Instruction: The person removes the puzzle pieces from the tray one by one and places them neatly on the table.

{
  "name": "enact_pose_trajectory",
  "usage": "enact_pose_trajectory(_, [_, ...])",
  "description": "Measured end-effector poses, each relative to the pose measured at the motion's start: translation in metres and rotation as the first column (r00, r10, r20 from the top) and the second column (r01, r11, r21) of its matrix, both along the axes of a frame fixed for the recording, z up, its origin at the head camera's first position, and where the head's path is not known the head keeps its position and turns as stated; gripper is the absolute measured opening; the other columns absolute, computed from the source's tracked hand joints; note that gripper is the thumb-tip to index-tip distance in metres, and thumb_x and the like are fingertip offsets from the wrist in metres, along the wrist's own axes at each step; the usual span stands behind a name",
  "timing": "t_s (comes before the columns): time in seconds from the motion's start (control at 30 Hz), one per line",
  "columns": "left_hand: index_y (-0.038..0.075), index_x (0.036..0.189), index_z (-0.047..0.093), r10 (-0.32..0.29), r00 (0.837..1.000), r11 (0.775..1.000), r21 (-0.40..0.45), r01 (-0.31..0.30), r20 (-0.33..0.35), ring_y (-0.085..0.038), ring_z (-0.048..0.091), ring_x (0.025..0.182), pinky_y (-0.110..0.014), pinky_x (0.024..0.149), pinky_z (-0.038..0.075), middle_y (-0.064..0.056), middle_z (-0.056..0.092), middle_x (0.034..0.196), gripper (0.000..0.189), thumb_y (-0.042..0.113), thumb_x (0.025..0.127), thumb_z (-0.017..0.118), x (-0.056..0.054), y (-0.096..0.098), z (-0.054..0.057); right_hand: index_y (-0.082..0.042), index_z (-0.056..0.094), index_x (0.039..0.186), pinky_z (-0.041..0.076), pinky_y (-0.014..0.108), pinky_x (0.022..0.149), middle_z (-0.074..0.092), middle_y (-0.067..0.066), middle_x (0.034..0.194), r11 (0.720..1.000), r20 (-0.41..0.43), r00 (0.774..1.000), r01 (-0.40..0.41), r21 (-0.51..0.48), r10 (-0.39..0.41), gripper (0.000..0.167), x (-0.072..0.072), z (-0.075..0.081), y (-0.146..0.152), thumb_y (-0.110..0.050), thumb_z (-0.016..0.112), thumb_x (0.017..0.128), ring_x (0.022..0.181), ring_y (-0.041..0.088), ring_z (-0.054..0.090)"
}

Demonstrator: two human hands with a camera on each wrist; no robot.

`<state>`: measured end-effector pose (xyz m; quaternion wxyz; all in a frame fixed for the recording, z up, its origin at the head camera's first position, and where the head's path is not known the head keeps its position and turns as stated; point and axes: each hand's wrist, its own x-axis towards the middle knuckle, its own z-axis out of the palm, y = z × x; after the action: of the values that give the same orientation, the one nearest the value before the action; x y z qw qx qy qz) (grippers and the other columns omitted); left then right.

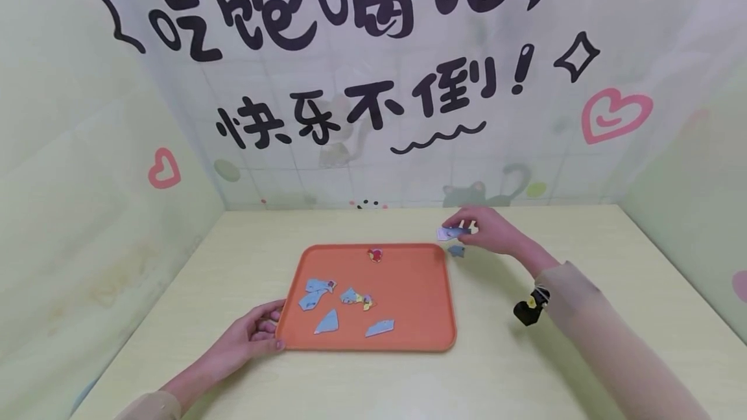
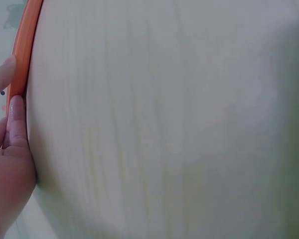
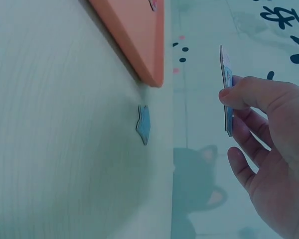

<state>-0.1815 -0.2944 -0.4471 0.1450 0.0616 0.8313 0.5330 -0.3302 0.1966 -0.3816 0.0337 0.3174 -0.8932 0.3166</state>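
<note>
My right hand pinches a thin flat puzzle piece, pale lilac and blue, above the tray's far right corner. In the right wrist view the thumb and fingers grip this piece by its faces. On the table below lies a blue puzzle piece with pointed corners. With thumb at the rim and fingers against its underside, my left hand holds the left edge of an orange tray. In the left wrist view, fingertips press the tray's rim.
Several light blue puzzle pieces lie on the tray, among them a triangular one and a long one. A red patterned piece sits near the tray's far rim. A printed wall sheet stands behind the pale wooden table.
</note>
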Motion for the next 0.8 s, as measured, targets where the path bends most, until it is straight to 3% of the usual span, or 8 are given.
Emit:
enact_pose_trajectory(0.2, [0.004,0.152,0.033,0.026,0.999,1.000,-0.017,-0.026,0.022,-0.012,0.053,0.101,-0.016,0.084,0.050,-0.018,0.045,0.132,0.084,0.020,0.084,0.079,0.000,0.001,0.000,-0.007,0.072,0.115,0.051,0.042,0.081,0.072,0.008,0.107,0.998,0.009,0.998,0.054,0.018,-0.054,0.032,-0.001,-0.006,0.025,0.001,0.069,0.084,0.091,0.020,0.059])
enact_pose_trajectory(0.8, [0.001,0.152,0.031,0.005,1.000,1.000,0.030,-0.005,0.003,-0.011,0.052,0.101,-0.016,0.083,0.050,-0.020,0.044,0.133,0.084,0.017,0.084,0.078,0.002,0.001,0.000,-0.001,0.071,0.115,0.052,0.032,0.081,0.071,0.017,0.110,0.991,0.062,0.989,0.133,0.033,-0.134,0.031,-0.007,-0.032,0.069,0.003,0.069,0.084,0.094,0.025,0.062])
